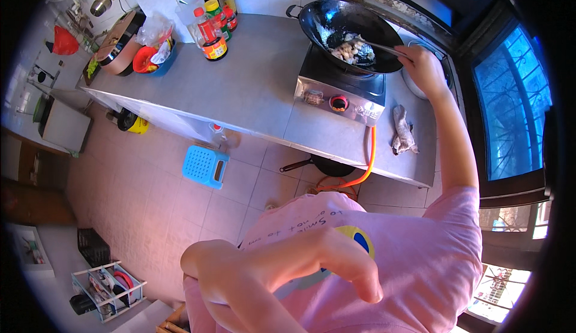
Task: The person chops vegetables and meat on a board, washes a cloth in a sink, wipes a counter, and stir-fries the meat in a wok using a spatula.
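Note:
My right hand [423,65] grips the thin handle of a cooking spatula [382,48], whose far end reaches into a black wok [387,63]. Pale chunks of food [346,51] lie in the wok's bottom, with the spatula's tip among them. Under the wok stands a single-burner gas stove [339,96] with a steel front and a round knob [339,103]. My left hand [270,261] is close to the camera, before the chest of a pink T-shirt [405,252]. One of its digits stretches out to the right, and nothing shows in its grasp.
A crumpled grey cloth [403,130] lies right of the stove. Sauce bottles [211,36], a blue basin [166,60] and a rice cooker [119,45] stand along the counter [252,67]. An orange gas hose [371,153] hangs over its edge. A blue plastic stool [204,166] stands on the floor.

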Available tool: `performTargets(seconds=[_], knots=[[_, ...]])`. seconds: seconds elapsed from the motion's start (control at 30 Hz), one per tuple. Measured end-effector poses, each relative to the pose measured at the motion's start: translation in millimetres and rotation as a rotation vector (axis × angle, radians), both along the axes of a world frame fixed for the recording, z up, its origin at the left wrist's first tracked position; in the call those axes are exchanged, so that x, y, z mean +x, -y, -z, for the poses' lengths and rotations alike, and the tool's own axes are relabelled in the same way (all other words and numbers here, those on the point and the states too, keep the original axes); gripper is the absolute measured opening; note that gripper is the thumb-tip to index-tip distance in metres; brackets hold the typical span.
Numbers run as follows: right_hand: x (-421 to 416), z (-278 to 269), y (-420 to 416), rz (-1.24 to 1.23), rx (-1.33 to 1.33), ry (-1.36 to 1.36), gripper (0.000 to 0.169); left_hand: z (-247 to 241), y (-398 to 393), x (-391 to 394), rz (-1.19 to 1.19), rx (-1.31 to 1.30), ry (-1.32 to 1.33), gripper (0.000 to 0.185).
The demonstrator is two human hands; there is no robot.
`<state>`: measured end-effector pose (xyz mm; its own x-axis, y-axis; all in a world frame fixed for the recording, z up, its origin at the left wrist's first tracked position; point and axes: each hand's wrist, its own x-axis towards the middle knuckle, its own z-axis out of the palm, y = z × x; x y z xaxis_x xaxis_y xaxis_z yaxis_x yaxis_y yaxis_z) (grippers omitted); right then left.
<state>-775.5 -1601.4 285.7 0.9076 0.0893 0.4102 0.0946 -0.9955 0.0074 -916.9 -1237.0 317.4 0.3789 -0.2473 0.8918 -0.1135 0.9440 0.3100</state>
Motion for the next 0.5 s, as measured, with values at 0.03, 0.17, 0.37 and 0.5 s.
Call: performTargets(seconds=[0.03,0.17,0.37,0.5], knots=[[-4.4,0.1,-2.0,0.023,-0.011,-0.024,0.025,1.4,5.9,-11.6,-0.035,-0.035,-0.061,0.021],[1.5,19.9,-0.8,0.100,0.003,0.043,0.024,-2.2,6.7,-0.9,0.081,0.016,0.036,0.018],[20.7,41.5,3.5,0.297,0.193,0.131,0.024,-3.1,-19.6,19.7,0.085,0.411,-0.108,0.012],[24.1,62.9,12.7,0.148,0.130,0.128,0.024,28.0,-48.4,24.5,-0.179,0.555,-0.459,0.013]])
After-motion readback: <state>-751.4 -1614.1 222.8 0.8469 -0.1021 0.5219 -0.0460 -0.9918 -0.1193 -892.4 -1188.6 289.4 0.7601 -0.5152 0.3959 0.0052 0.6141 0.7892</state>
